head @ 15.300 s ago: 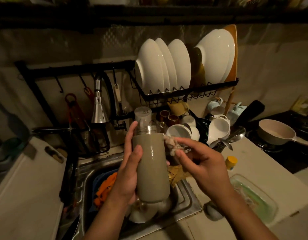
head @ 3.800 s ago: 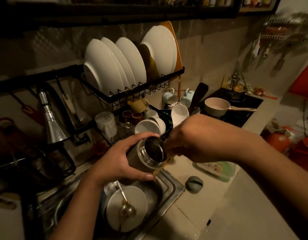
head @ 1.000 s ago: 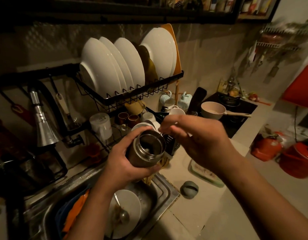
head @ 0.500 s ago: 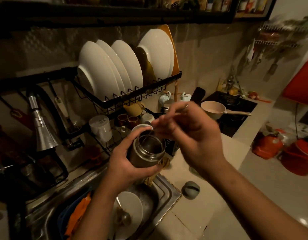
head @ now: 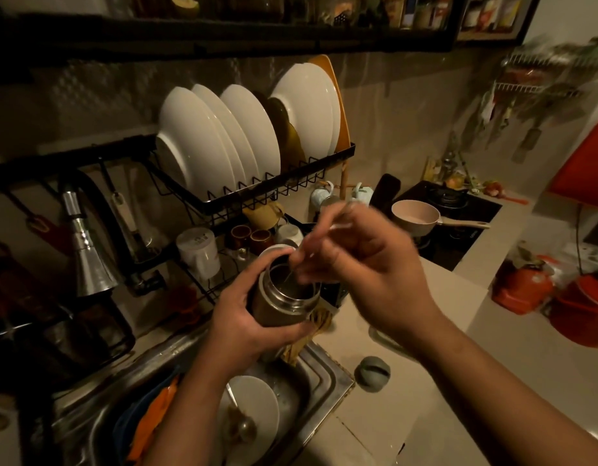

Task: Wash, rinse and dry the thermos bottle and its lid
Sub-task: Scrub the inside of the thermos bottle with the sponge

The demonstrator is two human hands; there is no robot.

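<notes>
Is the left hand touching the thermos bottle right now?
Touching. The head view shows the left hand wrapped around the thermos bottle, its fingers curled across the body below the open mouth.

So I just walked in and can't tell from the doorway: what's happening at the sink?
A person is cleaning an open, olive-grey steel thermos bottle over the steel sink. The left hand grips its body, tilted with the mouth up. The right hand holds a thin, blurred stick-like tool reaching into the mouth. A round grey lid lies apart on the pale counter. A white plate sits in the sink.
</notes>
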